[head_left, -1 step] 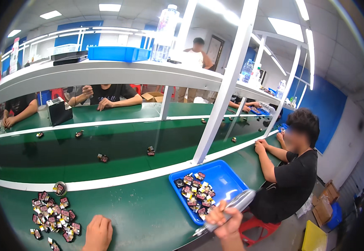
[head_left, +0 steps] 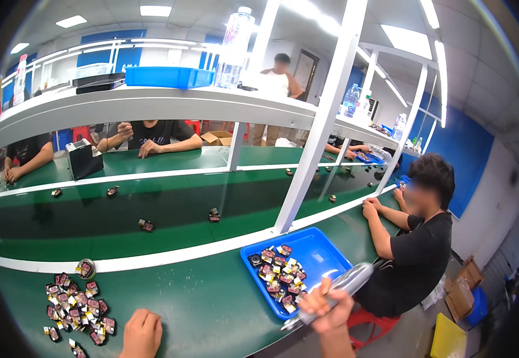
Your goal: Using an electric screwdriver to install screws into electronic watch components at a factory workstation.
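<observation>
My right hand [head_left: 330, 310] is wrapped around a silver electric screwdriver [head_left: 355, 277], its thin tip pointing down and left, in front of the blue tray's near edge. Inside the blue tray [head_left: 331, 250] lie several small black parts [head_left: 280, 274] with pink and yellow-white labels. My left hand [head_left: 142, 334] rests on the green table [head_left: 200, 298] with curled fingers; its palm side is hidden. To its left spreads a pile of similar parts [head_left: 74, 304]. At the pile's far edge stands a small round container [head_left: 85, 268] with a part on it.
Beyond a white rail runs a dark green belt [head_left: 176, 209] with scattered parts. A white post [head_left: 313, 167] rises behind the tray, under a white shelf [head_left: 170, 104]. On the right sits a co-worker in black [head_left: 420, 250]; a red stool [head_left: 373, 328] is beneath.
My right hand and the screwdriver have shifted slightly to the right. The left hand has barely moved, and the parts lie as before.
</observation>
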The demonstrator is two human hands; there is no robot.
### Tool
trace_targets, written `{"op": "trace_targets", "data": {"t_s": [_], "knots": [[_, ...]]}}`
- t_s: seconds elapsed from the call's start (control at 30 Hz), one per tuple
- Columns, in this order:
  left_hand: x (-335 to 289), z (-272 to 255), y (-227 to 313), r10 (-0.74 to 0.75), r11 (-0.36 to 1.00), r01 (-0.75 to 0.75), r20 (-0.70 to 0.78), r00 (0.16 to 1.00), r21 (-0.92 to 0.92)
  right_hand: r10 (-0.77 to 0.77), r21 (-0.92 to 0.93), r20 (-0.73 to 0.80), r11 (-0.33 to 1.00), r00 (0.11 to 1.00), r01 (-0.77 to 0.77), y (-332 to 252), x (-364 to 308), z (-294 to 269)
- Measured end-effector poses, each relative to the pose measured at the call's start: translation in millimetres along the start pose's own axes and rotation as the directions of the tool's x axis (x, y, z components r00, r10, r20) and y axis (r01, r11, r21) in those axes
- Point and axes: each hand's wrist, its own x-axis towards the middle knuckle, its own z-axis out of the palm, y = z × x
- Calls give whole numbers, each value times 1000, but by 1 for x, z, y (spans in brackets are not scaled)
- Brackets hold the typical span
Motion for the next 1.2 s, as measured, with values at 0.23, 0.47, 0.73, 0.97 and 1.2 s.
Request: {"op": "trace_targets", "data": {"t_s": [0.23,0.47,0.73,0.97,1.2], "knots": [[-17,-11,56,-253,845,208,-26,967,-492,-364,1,146,930,920,368,-2,5,57],[-54,2,95,-505,462,414,151,850,-784,40,240,164,968,986,-80,100,-10,55],[-66,12,100,-554,227,412,231,800,-883,92,342,102,932,990,-122,122,-20,47],[-67,23,102,-558,267,414,211,803,-870,130,338,65,930,989,-144,123,-25,44],[-64,24,104,-558,332,404,167,813,-853,115,395,90,908,989,-141,127,-25,41]]}}
